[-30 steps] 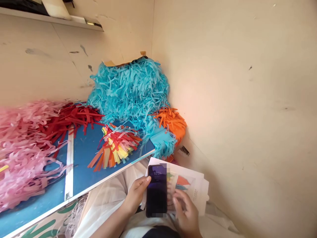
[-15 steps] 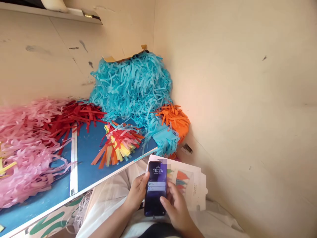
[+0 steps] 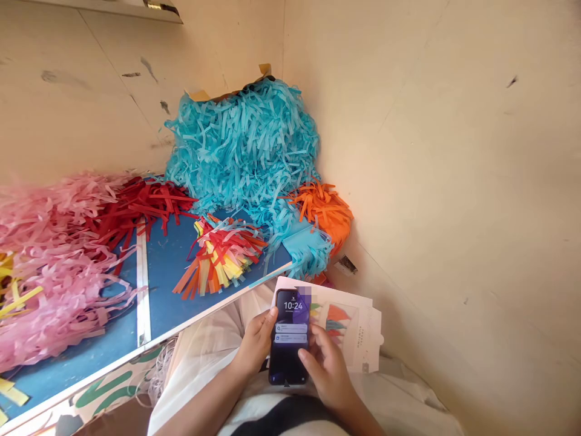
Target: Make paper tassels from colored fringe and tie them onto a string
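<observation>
A smartphone (image 3: 288,357) with a lit lock screen reading 10:24 stands nearly upright above my lap. My left hand (image 3: 258,340) grips its left edge, thumb along the side. On the opposite edge, my right hand (image 3: 330,368) has its fingers curled against the phone, and its thumb hovers at or touches the lower right of the screen; contact is unclear. Behind the phone lies a pale printed card packet (image 3: 351,330) with a picture of coloured tassels, partly covered by the phone and my right hand.
On the blue table (image 3: 170,260) lie a multicoloured paper tassel bundle (image 3: 222,254), pink paper strips (image 3: 59,290) and red strips (image 3: 145,203). A big turquoise fringe heap (image 3: 245,145) rises at the corner, beside orange strips (image 3: 324,209). Walls (image 3: 431,181) close in behind and right.
The view has shifted slightly, so the table things appear a little higher and further right. Both hands stay on the phone; its notification panels look brighter.
</observation>
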Motion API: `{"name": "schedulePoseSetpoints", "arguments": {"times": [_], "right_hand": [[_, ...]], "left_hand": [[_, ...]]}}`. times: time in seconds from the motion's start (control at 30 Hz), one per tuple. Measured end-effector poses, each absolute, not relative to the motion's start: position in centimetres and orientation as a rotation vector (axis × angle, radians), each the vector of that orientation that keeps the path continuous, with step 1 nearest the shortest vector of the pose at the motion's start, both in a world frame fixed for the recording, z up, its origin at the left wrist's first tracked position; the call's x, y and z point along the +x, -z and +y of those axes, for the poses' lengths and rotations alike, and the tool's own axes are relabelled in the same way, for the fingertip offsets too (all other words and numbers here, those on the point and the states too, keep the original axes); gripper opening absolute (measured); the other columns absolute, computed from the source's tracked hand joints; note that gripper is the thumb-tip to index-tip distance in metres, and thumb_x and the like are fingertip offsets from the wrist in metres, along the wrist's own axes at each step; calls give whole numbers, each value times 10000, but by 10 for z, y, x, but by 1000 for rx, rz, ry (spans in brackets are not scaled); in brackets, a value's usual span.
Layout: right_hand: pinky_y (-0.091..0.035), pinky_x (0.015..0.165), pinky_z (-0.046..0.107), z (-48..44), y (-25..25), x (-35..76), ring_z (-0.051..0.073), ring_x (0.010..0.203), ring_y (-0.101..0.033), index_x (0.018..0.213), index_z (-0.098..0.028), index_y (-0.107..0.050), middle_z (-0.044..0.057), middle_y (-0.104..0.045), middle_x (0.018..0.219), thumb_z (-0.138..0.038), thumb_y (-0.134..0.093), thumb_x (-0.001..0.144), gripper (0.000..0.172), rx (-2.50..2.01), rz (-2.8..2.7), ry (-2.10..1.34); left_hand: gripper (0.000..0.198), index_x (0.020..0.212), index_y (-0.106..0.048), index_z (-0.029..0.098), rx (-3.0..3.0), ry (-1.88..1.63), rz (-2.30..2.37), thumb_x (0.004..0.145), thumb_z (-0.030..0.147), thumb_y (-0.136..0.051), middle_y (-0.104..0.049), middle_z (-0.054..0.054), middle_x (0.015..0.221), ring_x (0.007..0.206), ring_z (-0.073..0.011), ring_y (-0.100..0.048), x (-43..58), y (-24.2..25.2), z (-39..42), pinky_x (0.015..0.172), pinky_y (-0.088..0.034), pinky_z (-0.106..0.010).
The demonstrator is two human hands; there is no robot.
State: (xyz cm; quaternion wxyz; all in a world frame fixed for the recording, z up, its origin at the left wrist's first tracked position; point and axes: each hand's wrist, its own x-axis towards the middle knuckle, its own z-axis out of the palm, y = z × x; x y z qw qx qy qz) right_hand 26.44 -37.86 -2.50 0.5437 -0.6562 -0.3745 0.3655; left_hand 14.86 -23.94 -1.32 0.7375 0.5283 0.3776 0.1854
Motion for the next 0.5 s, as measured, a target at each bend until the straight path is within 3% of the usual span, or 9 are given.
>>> {"name": "schedulePoseSetpoints", "arguments": {"times": [0.17,0.23,0.3,0.4,0.5], "right_hand": [[-572,708,293,-381,27,265,214,804,-686,1252,-197,-581,63,-727,965,-368,-611,896,396,-1627,-923,-772],[-578,786,328,-382,34,263,242,897,-693,1303,-192,-558,92,-718,1073,-363,-637,871,471,-1693,-931,-701],[-557,900,390,-382,45,259,294,1079,-655,1398,-194,-475,130,-649,1259,-372,-690,823,639,-1743,-944,-626],[-467,1032,512,-378,61,252,387,1309,-484,1502,-206,-316,168,-468,1466,-367,-809,677,974,-1817,-959,-545],[-375,1087,592,-374,69,247,424,1389,-358,1527,-212,-238,181,-374,1523,-246,-818,602,1092,-1919,-900,-511]], "left_hand": [[602,819,-689,143,1158,-404,838,866,696,-455,-725,-74,784,767,-245,-658,149,11,-240,726,-513,-322],[612,843,-696,142,1167,-405,843,867,700,-447,-730,-84,810,798,-256,-659,149,11,-240,752,-516,-327],[594,840,-698,146,1227,-426,855,874,685,-451,-728,-85,829,832,-259,-652,149,10,-240,803,-513,-332],[537,806,-696,165,1407,-456,850,890,642,-466,-717,-81,843,856,-248,-631,150,9,-240,852,-495,-319],[537,743,-698,180,1553,-409,811,893,635,-458,-710,-79,796,800,-237,-619,154,8,-240,810,-505,-314]]}}
